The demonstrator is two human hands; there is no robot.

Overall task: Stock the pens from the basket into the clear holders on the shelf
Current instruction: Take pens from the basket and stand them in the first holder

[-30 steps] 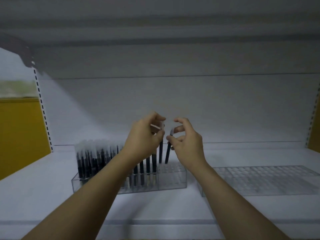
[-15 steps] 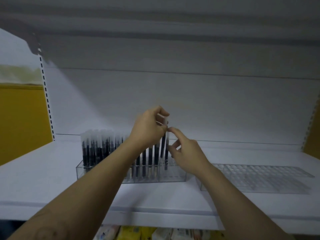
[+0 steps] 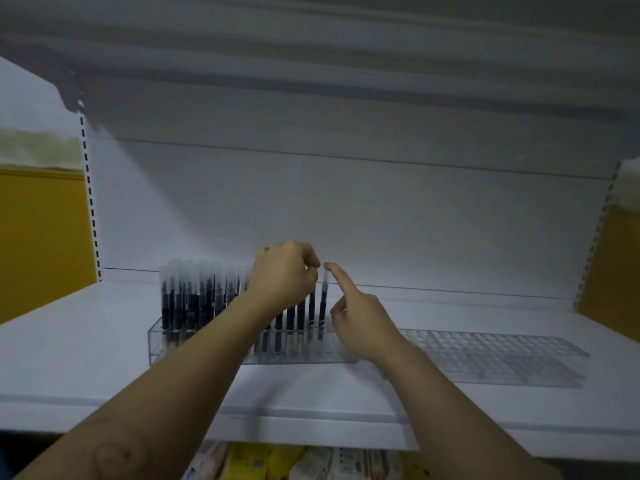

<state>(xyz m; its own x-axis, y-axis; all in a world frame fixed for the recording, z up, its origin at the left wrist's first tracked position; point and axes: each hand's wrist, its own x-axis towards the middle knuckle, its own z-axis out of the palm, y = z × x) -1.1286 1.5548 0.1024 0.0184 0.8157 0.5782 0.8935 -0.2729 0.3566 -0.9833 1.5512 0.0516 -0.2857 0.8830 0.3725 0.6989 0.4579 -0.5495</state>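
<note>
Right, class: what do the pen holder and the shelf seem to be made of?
Pen holder: clear glossy plastic, probably acrylic; pens show through its walls. Shelf: smooth matte white, likely painted metal, judging by the slotted uprights; not certain.

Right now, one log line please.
left hand: curled over pens | right hand: index finger on rightmost pen | right holder: empty

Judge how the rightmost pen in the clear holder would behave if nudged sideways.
The rightmost pen is tall, thin and upright, so it would probably only lean: its lower end sits in a slot of the clear holder. Straight and slim, it is likely rigid and light.
</note>
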